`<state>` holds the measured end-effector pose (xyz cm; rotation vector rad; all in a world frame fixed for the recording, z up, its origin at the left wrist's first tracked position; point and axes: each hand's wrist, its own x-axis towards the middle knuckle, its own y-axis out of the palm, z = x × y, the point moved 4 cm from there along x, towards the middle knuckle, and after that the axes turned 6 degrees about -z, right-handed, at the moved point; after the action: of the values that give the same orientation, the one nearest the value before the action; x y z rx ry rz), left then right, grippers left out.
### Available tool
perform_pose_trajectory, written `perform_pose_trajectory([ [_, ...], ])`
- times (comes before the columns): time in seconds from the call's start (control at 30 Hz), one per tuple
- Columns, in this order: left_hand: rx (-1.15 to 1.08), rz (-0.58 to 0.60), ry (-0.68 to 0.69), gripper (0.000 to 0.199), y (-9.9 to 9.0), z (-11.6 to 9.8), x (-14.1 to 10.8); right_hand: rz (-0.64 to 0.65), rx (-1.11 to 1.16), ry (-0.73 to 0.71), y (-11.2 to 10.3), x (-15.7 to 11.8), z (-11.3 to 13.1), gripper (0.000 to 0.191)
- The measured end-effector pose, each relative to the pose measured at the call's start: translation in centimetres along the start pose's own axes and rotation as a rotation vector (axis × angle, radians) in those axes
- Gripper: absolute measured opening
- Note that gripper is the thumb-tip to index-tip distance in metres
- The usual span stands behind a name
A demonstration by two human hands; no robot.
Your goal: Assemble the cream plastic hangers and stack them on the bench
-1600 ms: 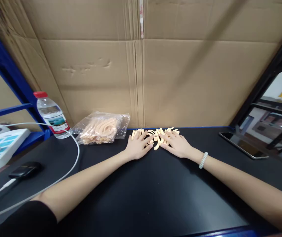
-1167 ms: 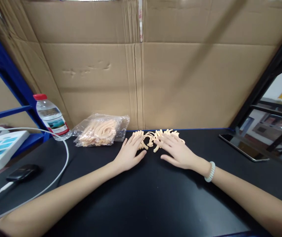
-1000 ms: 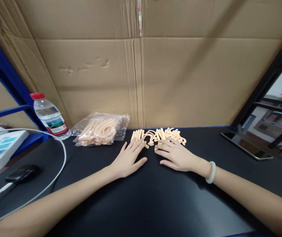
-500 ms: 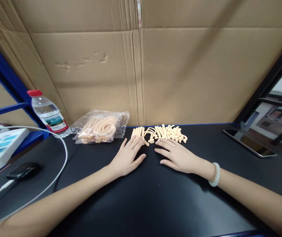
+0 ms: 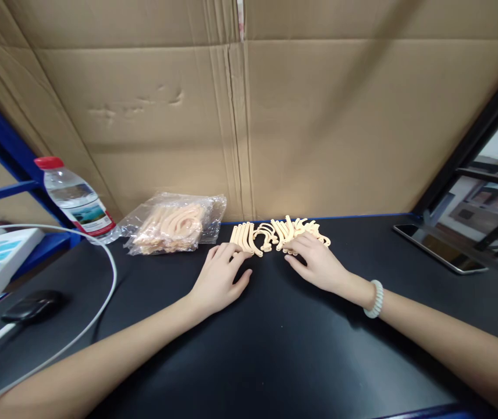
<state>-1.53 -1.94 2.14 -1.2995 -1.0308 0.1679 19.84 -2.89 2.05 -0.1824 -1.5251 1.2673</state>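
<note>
Speaker one: What do we have nearest us on the desk (image 5: 253, 349)?

Speaker two: Over on our left, a small black device (image 5: 33, 306) with a white cable (image 5: 2, 333) running up to it.

Speaker one: And the hands?

Speaker two: We see the left hand (image 5: 218, 279) with fingers bent and thumb held apart, its fingertips at the near ends of some sticks. Its grip looks released. The right hand (image 5: 319, 265), with a pale coiled bracelet (image 5: 376, 298) at the wrist, reaches over loose pieces. It covers them, so we can't tell whether its grip has caught one.

Speaker one: Where do those pale pieces (image 5: 244, 234) lie?

Speaker two: Toward the far edge of the desk: near-parallel sticks on the left, curved ones in the middle, a jumble on the right. Out to the right we have a phone (image 5: 441, 249) lying flat.

Speaker one: Any containers?

Speaker two: Just left of the sticks sits a crumpled clear bag (image 5: 216, 214). Through its film we make out similar pale strips (image 5: 179, 224), many of them curved, heaped together. We can't tell if it is sealed. Left of it, we find a red-capped bottle (image 5: 74, 198) of clear liquid.

Speaker one: Behind everything?

Speaker two: Brown cardboard (image 5: 319, 116), creased and dented.
</note>
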Motion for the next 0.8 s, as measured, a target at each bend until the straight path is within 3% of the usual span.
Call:
perform_pose_trajectory([
  [0.13, 0.027, 0.012, -0.004, 0.023, 0.1, 0.0, -0.1, 0.011, 0.032, 0.14, 1.2, 1.8, -0.5, 0.017],
  [0.4, 0.014, 0.0, -0.002, 0.02, 0.0, 0.1, -0.1, 0.081, -0.1, 0.214, 2.8, 5.8, -3.8, 0.015],
  [0.6, -0.004, -0.001, 0.006, 0.02, 0.0, 0.1, -0.2, 0.082, -0.129, 0.241, 3.6, 6.1, -4.0, 0.027],
  [0.8, -0.019, -0.011, 0.017, 0.018, 0.2, 0.1, -0.3, 0.056, -0.098, 0.295, 4.4, 6.0, -3.7, 0.022],
])
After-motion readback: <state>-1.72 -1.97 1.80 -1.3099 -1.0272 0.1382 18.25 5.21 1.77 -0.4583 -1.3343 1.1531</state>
